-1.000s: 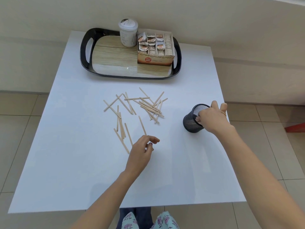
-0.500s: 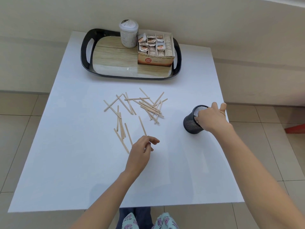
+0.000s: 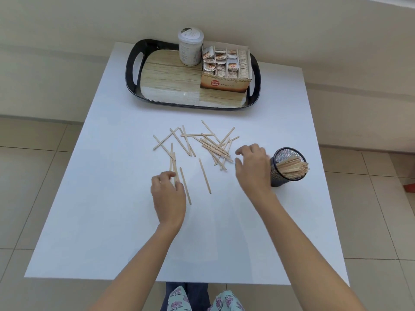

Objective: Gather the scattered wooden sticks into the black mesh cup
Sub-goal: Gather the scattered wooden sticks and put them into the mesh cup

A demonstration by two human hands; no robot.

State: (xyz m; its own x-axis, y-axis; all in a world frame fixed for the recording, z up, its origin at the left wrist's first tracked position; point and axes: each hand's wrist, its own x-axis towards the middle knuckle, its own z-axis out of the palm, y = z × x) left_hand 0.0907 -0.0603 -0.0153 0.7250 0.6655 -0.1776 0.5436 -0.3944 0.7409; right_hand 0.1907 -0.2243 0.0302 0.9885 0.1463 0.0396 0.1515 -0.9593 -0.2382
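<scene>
**White table, many wooden sticks not yet in the black mesh cup**

Pale wall and tiled floor surround the table. On its far side lies a dark tray that carries a tea box and a white jar. The left hand is at the near-left sticks with its fingers curled about one of them; whether it already pinches it, I cannot tell. The right hand hovers released, fingers spread, at the right edge of the pile, and holds nothing. The black mesh cup stands at the right, just beside this hand, with a bundle of sticks leaning over its rim. The other sticks lie scattered in the middle of the table, many crossing each other. I judge them light, stiff, thin and flat, so they sit close on the smooth surface. It seems better to pinch one at its end, or to sweep several together and take the bundle at the middle.
</scene>
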